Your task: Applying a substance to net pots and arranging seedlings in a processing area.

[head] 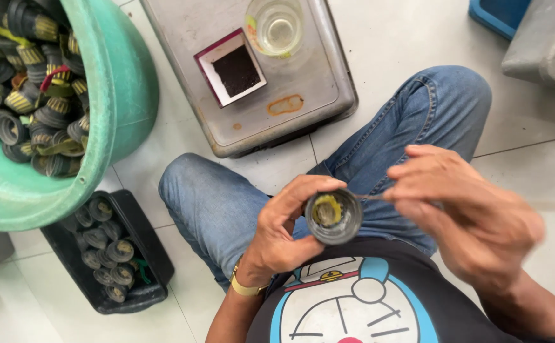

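My left hand (284,232) grips a dark round cylindrical part (333,216), its open end facing up toward me, with yellowish paste inside. My right hand (465,213) pinches a thin metal tool (371,197) whose tip reaches the rim of the part from the right. Both hands are above my lap, over blue jeans and a black printed shirt. A gold band sits on my left wrist.
A green basin (115,95) at upper left holds several similar dark round parts. A black tray (134,254) at lower left holds several more. A grey metal box (303,82) ahead carries a small square tin of dark stuff (231,68) and a clear cup (276,26).
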